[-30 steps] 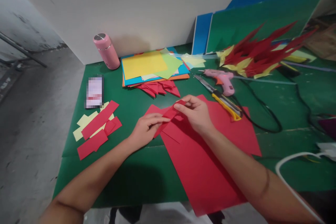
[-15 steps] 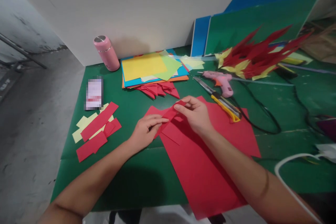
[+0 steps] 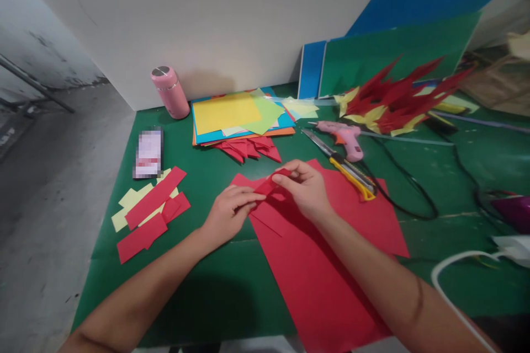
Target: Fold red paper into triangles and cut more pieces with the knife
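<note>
The narrow red piece [image 3: 267, 187] sits over the far left part of the big red paper [image 3: 314, 287]; I can't tell whether it touches what is beneath. I judge it could slip or crease crooked if my two grips pull unevenly, since it is small and little of it shows past my fingertips; red against red also makes its edges easy to lose. It slants between my hands: the fingers of my left hand [image 3: 229, 209] are closed narrowly on its near end, while the thumb and fingers of my right hand [image 3: 308, 190] pinch its far end. A utility knife [image 3: 351, 176] has its yellow handle lying over the far right part of the big red paper. Beyond that paper are pointed red pieces [image 3: 248, 148], a stack of coloured sheets [image 3: 227, 113] and a pink glue gun [image 3: 350, 137]. Left of it, on the green surface [image 3: 207, 287], are loose red and yellow strips [image 3: 155, 198], a phone [image 3: 149, 151] and, farther off, a pink bottle [image 3: 171, 96].
</note>
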A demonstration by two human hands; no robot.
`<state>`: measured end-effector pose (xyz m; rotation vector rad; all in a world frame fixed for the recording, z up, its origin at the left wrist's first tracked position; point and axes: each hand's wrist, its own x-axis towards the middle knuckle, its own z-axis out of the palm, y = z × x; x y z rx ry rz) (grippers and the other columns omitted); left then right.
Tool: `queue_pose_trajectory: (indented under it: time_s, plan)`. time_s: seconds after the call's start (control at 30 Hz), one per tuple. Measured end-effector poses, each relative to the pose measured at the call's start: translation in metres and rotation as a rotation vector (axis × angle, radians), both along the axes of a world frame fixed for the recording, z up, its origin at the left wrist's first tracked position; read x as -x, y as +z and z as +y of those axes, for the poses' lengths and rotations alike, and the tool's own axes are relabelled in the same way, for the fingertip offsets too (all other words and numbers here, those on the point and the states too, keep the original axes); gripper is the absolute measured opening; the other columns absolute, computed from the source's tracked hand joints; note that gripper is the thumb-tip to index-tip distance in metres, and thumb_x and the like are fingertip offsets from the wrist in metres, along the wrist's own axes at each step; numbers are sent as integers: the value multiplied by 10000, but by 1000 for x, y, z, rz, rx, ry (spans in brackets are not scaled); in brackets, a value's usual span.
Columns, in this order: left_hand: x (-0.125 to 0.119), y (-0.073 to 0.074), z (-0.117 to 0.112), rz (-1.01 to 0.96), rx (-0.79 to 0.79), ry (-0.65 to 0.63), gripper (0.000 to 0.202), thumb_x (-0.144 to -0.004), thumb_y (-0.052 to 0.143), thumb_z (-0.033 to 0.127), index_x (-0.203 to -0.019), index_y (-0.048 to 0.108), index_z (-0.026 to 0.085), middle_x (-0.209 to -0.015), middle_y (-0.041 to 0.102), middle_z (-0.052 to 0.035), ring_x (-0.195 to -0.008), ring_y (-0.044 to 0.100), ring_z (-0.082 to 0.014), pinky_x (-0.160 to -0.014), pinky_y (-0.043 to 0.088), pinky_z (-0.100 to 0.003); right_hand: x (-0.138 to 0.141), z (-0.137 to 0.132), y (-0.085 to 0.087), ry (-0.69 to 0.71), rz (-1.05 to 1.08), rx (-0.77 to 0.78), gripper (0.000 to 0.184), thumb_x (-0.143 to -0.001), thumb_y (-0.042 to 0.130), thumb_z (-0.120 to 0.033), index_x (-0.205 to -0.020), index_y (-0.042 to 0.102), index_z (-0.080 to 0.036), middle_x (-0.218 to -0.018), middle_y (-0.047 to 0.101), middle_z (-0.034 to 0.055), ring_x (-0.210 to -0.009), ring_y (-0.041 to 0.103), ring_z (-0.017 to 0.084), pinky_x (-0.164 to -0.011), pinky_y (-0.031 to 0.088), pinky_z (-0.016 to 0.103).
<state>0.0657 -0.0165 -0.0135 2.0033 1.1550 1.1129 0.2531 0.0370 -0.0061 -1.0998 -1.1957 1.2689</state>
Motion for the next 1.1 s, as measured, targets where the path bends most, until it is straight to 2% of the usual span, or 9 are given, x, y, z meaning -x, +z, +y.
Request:
queue_pose_trajectory:
  time_s: [0.13,0.33,0.43,0.53,0.6,0.73,0.87,0.97,1.1]
  plan:
    - [2,2,1,35,91,-81,283,-959,488,177,-1098,726,242,-1038,753,-65,-903,674,-169,-837,505,-321,1,0,0,17,-13,5,348,-609,849,-448,-669,592,-221,-630,669,-21,-569,615,127,-570,522,260]
    - [2,4,1,3,153,-86,280,-949,501,179,-1111,723,236,-1071,750,-66,-953,679,-177,-884,506,-326,2,0,0,36,45,39,361,-586,867,-435,-749,618,-232,-668,685,-29,-598,624,129,-592,527,258]
    - [2,3,1,-31,129,-41,258,-942,517,186,-1093,723,228,-1072,753,-66,-971,685,-173,-928,496,-336,3,0,0,174,89,63,382,-600,867,-433,-851,656,-238,-735,711,-20,-649,647,136,-628,537,266]
    - [2,1,1,-38,109,3,240,-943,524,209,-1079,721,233,-1070,757,-63,-967,690,-175,-984,471,-378,2,0,0,309,7,55,321,-643,841,-458,-759,676,-209,-739,710,9,-683,648,150,-667,539,286]
    - [2,0,0,-31,119,21,238,-945,523,222,-1081,718,240,-1079,757,-63,-982,689,-179,-1022,448,-408,1,-1,1,322,-56,48,325,-663,822,-487,-691,672,-199,-707,695,13,-660,629,150,-649,531,287]
    - [1,-1,-1,-16,135,39,249,-950,510,226,-1084,719,258,-1110,749,-64,-1023,685,-187,-1053,418,-438,1,-3,2,288,-85,41,342,-664,817,-511,-646,668,-204,-666,668,2,-618,599,140,-605,511,273]
    - [0,4,-2,-7,135,21,258,-952,510,221,-1090,723,265,-1092,754,-60,-1013,686,-188,-1027,443,-417,1,-3,1,215,-101,37,359,-651,821,-520,-594,647,-211,-624,639,-6,-590,582,132,-584,504,267]
    - [0,8,-3,4,154,-7,258,-947,516,211,-1083,729,264,-1041,764,-51,-979,690,-188,-990,473,-393,-5,3,-2,62,-32,58,374,-610,836,-538,-600,639,-220,-605,623,-20,-539,552,117,-541,492,259]
    - [1,10,-4,-22,175,-48,259,-942,513,188,-1068,732,245,-1020,771,-51,-961,695,-186,-953,498,-373,-18,16,-3,-135,44,16,345,-640,820,-540,-663,685,-224,-653,658,-5,-583,573,114,-584,503,252]
